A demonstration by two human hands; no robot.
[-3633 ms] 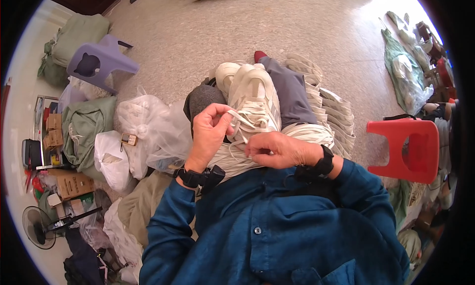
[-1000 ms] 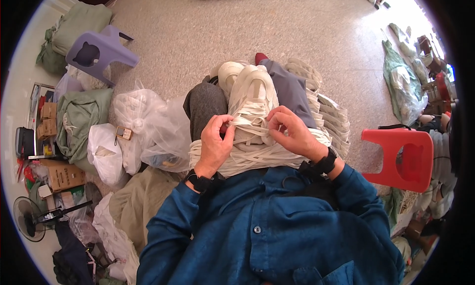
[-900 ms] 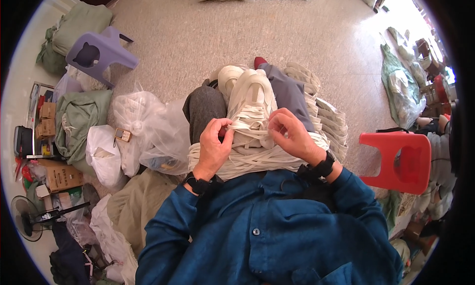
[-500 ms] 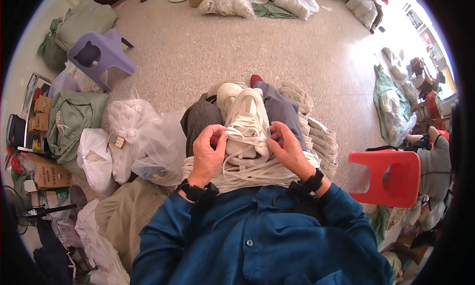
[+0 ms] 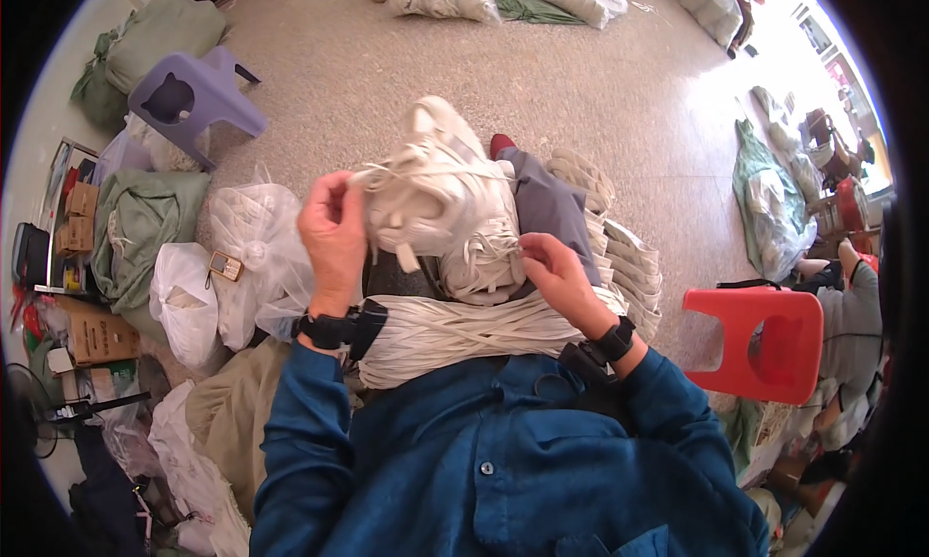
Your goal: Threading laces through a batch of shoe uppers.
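A cream-white sneaker (image 5: 440,184) is raised above my lap, slightly blurred, with its opening facing me. My left hand (image 5: 331,233) is at its left side, fingers closed on its shoelace. Below it a second white sneaker (image 5: 489,267) rests on my lap, partly covered by the raised one. At that sneaker's laces is my right hand (image 5: 561,278), thumb and fingertips pinched on a lace. A thick bundle of white shoelaces (image 5: 455,336) lies across my lap, close to my shirt.
Several cream shoes (image 5: 629,271) are stacked by my right leg. A red stool (image 5: 760,339) stands to the right, a purple stool (image 5: 189,102) at the far left. Clear plastic bags (image 5: 254,223), a small phone-like device (image 5: 226,266) and cardboard boxes (image 5: 102,334) crowd the left.
My left hand has moved left and up, and one sneaker has come up off my lap with it. The second sneaker now shows more of its laces. My right hand has barely moved.
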